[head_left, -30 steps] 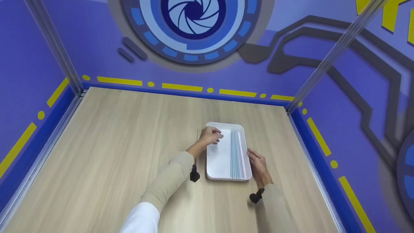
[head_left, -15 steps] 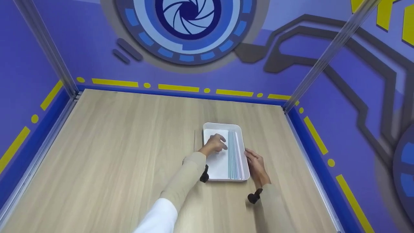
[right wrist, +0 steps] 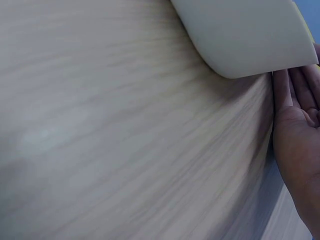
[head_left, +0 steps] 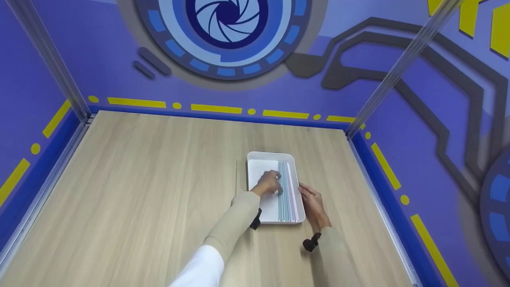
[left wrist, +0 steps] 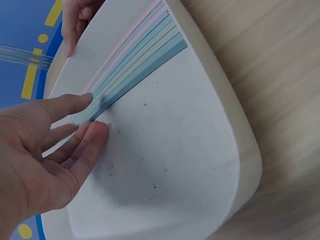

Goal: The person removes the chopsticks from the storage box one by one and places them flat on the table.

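Observation:
A white rectangular tray (head_left: 266, 215) lies on the wooden table. Along its right side stand long, thin pastel strips (head_left: 283, 203) in blue, pale green and pink, packed side by side. My left hand (head_left: 269, 182) reaches into the tray with its thumb and fingers spread, fingertips right at the outer blue strip; the left wrist view shows the strips (left wrist: 145, 60) passing under the thumb. At the tray's right outer wall, my right hand (head_left: 313, 199) rests with extended fingers. In the right wrist view, that hand (right wrist: 300, 130) is beside the tray's corner (right wrist: 245, 40).
Dark specks dot the tray's floor (left wrist: 165, 150). A thin straight edge (head_left: 238, 175) shows on the table just left of the tray. Blue printed walls (head_left: 207, 87) and metal posts (head_left: 392, 75) enclose the table (head_left: 159, 179) at the back and sides.
My left hand has moved right and slightly toward me, from the tray's left rim across its floor to the strips. My right hand stays at the right wall.

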